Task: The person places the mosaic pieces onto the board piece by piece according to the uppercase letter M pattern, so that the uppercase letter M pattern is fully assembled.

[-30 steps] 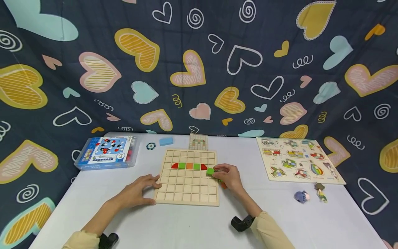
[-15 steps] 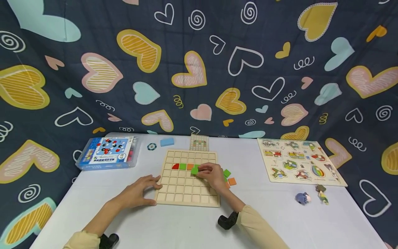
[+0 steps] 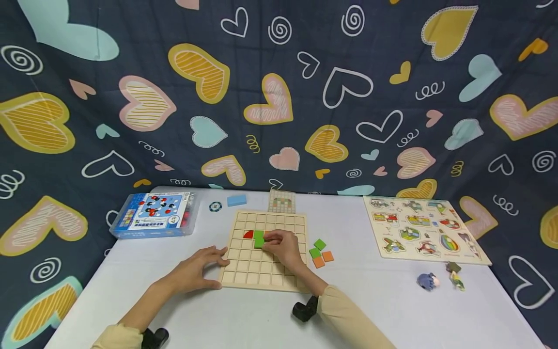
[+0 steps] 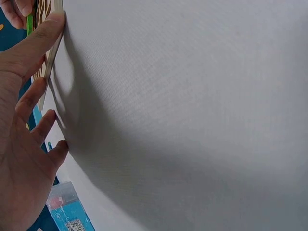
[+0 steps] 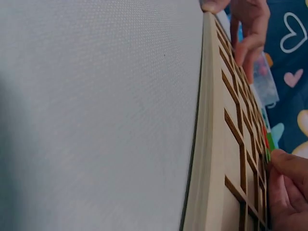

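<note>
A wooden grid board point(image 3: 244, 276) lies in the middle of the white table. On it sit a red half-round tile point(image 3: 248, 234) and a green square tile point(image 3: 259, 234) in one row. My right hand point(image 3: 281, 245) is over the board and pinches another green tile point(image 3: 259, 243) just below that row; the right wrist view shows the fingertips point(image 5: 288, 166) at the green edge point(image 5: 270, 141). My left hand point(image 3: 198, 267) rests on the table with straight fingers touching the board's left edge point(image 4: 53, 45).
Loose green tiles point(image 3: 317, 247) and orange tiles point(image 3: 323, 259) lie right of the board. A pattern card point(image 3: 281, 201), a blue block point(image 3: 237, 199) and a round chip point(image 3: 215, 206) lie behind it. A blue box point(image 3: 153, 214) stands left, an animal puzzle point(image 3: 420, 229) and small figures point(image 3: 438, 278) right.
My right hand has moved left across the board with a green tile. The row has lost tiles: only the red half-round and one green remain visible. Loose tiles now show at the right.
</note>
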The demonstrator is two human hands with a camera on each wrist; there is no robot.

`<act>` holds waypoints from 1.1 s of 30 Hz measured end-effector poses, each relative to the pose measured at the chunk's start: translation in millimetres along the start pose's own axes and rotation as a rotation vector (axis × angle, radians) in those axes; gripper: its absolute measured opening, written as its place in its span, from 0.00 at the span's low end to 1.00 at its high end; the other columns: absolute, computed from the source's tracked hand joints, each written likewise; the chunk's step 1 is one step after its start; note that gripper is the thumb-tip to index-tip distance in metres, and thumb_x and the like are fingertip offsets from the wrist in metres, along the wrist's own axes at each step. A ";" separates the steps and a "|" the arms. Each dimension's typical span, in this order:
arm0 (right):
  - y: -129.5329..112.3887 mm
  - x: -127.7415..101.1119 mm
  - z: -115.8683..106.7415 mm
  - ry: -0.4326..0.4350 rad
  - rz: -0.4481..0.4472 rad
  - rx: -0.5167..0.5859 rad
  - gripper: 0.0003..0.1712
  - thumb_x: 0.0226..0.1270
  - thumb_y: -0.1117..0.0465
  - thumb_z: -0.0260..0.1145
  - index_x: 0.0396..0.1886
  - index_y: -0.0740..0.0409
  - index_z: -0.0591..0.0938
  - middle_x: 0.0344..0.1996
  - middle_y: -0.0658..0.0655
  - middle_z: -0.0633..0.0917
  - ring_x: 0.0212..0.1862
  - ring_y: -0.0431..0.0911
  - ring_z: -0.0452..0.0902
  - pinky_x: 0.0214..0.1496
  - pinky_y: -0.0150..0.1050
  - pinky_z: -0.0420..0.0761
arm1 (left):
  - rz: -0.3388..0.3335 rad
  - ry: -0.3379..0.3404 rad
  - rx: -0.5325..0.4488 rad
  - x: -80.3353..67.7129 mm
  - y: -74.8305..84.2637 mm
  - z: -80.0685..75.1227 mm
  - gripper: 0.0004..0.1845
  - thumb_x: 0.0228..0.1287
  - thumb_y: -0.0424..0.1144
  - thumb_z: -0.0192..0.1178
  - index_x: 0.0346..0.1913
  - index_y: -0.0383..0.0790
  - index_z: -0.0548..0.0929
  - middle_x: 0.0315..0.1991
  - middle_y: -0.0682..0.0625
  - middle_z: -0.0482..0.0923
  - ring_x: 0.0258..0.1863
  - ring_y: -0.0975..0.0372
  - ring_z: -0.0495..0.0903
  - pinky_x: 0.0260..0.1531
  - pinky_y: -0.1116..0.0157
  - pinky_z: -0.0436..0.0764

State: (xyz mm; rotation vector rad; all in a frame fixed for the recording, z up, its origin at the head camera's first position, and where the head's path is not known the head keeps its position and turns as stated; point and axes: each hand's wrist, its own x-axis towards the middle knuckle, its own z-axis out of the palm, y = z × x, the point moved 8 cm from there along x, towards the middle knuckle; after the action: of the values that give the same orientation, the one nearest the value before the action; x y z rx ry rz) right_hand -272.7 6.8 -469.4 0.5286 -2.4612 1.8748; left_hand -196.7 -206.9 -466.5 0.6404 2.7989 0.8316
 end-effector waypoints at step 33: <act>-11.9 10.6 30.9 -0.053 -0.069 -0.003 0.11 0.49 0.77 0.72 0.35 0.73 0.83 0.31 0.66 0.86 0.33 0.55 0.85 0.36 0.30 0.83 | -0.006 -0.020 0.003 -0.4 3.0 -0.6 0.26 0.47 0.51 0.73 0.52 0.51 0.82 0.69 0.46 0.65 0.68 0.41 0.59 0.56 0.35 0.67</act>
State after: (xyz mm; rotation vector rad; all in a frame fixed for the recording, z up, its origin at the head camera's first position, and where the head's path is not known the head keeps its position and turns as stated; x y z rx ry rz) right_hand -273.3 -27.6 -465.0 0.6629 -2.4431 1.8547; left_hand -195.5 -205.2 -464.3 0.6374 2.7831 0.8156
